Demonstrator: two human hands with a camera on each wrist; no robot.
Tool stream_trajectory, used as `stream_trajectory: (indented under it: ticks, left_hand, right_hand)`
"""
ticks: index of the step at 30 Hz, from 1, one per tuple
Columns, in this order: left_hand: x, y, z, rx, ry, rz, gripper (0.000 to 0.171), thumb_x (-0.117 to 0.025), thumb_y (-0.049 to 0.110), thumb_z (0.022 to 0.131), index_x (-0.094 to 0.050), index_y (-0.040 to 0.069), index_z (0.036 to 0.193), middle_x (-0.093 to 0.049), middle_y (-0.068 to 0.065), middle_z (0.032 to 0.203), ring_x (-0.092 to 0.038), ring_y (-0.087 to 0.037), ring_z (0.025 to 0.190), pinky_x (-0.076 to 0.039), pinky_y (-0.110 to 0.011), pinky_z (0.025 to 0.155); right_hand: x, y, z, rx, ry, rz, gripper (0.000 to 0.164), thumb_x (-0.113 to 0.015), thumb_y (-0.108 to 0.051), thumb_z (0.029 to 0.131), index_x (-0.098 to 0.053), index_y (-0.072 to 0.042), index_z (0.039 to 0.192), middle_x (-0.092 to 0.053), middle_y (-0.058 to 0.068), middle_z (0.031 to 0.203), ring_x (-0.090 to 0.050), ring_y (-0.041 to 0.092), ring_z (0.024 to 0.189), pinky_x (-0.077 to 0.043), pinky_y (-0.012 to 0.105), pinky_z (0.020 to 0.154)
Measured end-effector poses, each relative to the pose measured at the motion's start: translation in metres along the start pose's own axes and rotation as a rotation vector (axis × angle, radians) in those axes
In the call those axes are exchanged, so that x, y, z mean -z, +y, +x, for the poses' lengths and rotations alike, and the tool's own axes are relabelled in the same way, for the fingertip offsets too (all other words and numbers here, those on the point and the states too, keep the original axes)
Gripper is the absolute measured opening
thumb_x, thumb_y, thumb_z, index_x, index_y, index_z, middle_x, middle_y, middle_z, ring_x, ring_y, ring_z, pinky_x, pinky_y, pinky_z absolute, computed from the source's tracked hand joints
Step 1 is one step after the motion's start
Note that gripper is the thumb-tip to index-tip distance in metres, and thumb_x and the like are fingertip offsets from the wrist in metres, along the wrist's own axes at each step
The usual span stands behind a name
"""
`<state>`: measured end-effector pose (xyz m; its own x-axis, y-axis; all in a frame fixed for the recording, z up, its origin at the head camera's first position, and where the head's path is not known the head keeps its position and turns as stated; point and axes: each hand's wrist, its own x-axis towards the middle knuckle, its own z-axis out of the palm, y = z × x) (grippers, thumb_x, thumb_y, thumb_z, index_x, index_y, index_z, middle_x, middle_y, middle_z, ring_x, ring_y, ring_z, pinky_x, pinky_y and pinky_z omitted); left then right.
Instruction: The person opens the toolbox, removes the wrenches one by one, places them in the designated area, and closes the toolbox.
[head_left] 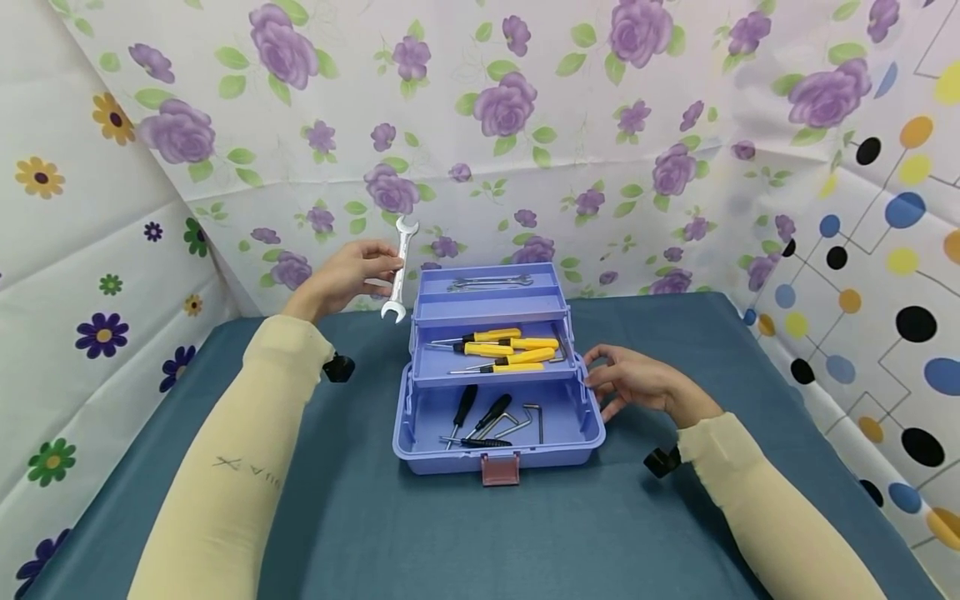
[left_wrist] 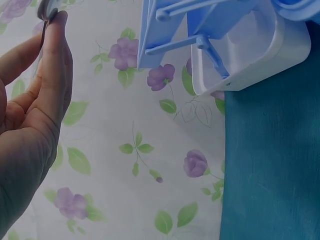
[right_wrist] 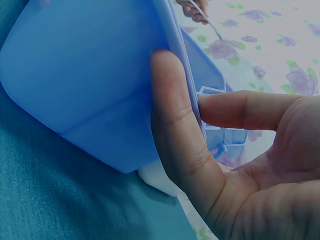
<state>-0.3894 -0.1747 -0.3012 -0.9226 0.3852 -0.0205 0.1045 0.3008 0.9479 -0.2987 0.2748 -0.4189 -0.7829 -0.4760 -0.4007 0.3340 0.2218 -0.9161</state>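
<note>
My left hand (head_left: pixel 348 273) pinches a silver double open-ended wrench (head_left: pixel 402 271) between thumb and fingers, held upright in the air left of the toolbox's top tray. In the left wrist view only an end of the wrench (left_wrist: pixel 46 11) shows. My right hand (head_left: pixel 633 379) pinches the right rim of the blue toolbox (head_left: pixel 420 458); the right wrist view has the thumb on one side of the wall and fingers on the other. The toolbox stands unfolded, its trays stepped up behind. More wrenches (head_left: pixel 491 282) lie in the top tray, yellow-handled screwdrivers (head_left: pixel 517 357) in the middle one.
Black-handled screwdrivers (head_left: pixel 465 406) and hex keys (head_left: pixel 540 423) lie in the toolbox's bottom compartment. A reddish latch (head_left: pixel 500 470) hangs at its front. The teal tablecloth (head_left: pixel 480 542) extends around the box, and a flowered curtain (head_left: pixel 480 200) hangs close behind.
</note>
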Motion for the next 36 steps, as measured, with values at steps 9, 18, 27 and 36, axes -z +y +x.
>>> stream_trajectory:
  ticks: [9, 18, 27, 36]
  left_hand:
    - [0.009, -0.011, -0.015, 0.015, 0.022, -0.041, 0.019, -0.053, 0.017, 0.111, -0.056, -0.001, 0.118, -0.060, -0.005, 0.103, -0.064, -0.017, 0.094, -0.061, -0.030, 0.079]
    - [0.022, -0.028, -0.027, 0.044, 0.001, -0.034, 0.023, -0.055, 0.018, 0.110, -0.054, -0.001, 0.123, -0.062, -0.002, 0.105, -0.064, -0.015, 0.097, -0.061, -0.032, 0.085]
    - [0.032, -0.042, -0.037, 0.055, -0.003, -0.016, 0.026, -0.055, 0.016, 0.110, -0.052, -0.005, 0.125, -0.062, -0.002, 0.102, -0.065, -0.014, 0.092, -0.062, -0.033, 0.084]
    - [0.037, -0.062, -0.048, 0.126, -0.010, 0.039, 0.032, -0.056, 0.021, 0.110, -0.051, -0.004, 0.128, -0.059, -0.005, 0.107, -0.063, -0.016, 0.097, -0.060, -0.042, 0.093]
  right_hand:
    - [-0.002, -0.002, -0.002, 0.000, 0.003, -0.002, 0.047, -0.060, -0.011, 0.102, -0.030, -0.001, 0.137, -0.064, 0.015, 0.096, -0.063, 0.020, 0.074, -0.065, 0.042, 0.069]
    - [-0.001, -0.001, -0.002, -0.010, 0.011, -0.006, 0.047, -0.060, -0.011, 0.102, -0.030, -0.001, 0.137, -0.065, 0.015, 0.099, -0.065, 0.020, 0.075, -0.064, 0.041, 0.069]
    - [-0.001, -0.001, 0.000, -0.003, 0.005, -0.006, 0.049, -0.062, -0.012, 0.102, -0.031, -0.001, 0.138, -0.066, 0.015, 0.100, -0.067, 0.021, 0.075, -0.064, 0.042, 0.069]
    - [-0.002, -0.001, 0.000, 0.000, -0.001, -0.009, 0.049, -0.061, -0.012, 0.102, -0.030, 0.000, 0.138, -0.067, 0.015, 0.100, -0.068, 0.021, 0.076, -0.065, 0.043, 0.070]
